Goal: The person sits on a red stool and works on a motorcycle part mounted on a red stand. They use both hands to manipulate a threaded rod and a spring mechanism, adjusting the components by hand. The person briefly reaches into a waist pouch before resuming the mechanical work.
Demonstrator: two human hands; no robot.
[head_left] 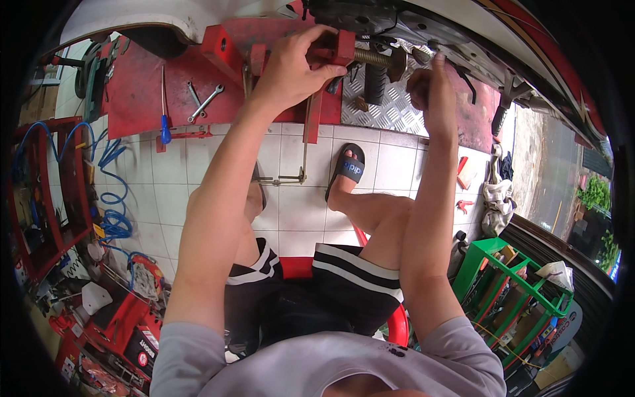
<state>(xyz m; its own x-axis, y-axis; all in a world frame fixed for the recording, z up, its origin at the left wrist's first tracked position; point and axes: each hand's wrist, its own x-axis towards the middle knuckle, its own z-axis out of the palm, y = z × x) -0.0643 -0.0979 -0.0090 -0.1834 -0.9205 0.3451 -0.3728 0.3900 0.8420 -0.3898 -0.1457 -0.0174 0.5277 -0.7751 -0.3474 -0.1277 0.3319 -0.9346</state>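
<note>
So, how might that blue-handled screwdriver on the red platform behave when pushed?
The screwdriver would probably stay stiff, given its long, straight shaft. It may pivot or roll, with a thick blue handle behind that thin shaft. Since the handle end lies near the edge of the red platform, a push might tip it off.

The camera sits on the person's head and looks almost straight down, so the grey shirt (291, 370) is very close at the bottom, while the white floor (296, 221) is farther off below. The top of the picture points forward, past the left hand (296, 65) and right hand (431, 89), to the red platform (135, 99). It sees very wide, with bent edges, from the blue hose (116, 227) on the left to the road (554, 155) on the right.
</note>
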